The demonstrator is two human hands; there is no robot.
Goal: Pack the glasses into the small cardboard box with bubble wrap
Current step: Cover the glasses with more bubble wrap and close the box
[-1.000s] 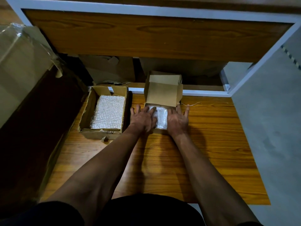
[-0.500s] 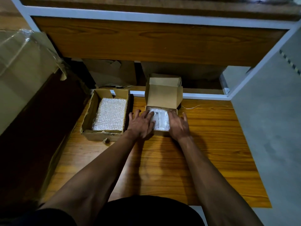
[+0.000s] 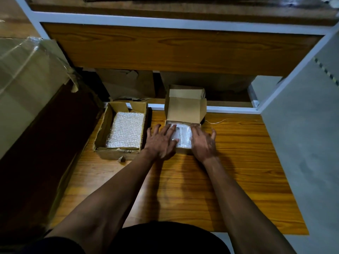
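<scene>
While the left hand (image 3: 161, 142) lies flat with spread fingers on the bubble wrap (image 3: 181, 136) inside the small box (image 3: 183, 150), the right hand (image 3: 203, 142) rests with relaxed, open fingers on the right edge of the same wrap and box. The glasses are not clearly seen under the wrap, and the box lid (image 3: 185, 109) stands open behind it. On the wooden bench (image 3: 238, 162), just left of the hands, a second box (image 3: 102, 143) holds a wrapped bundle (image 3: 126, 132), and a big carton (image 3: 27, 85) stands at the far left.
</scene>
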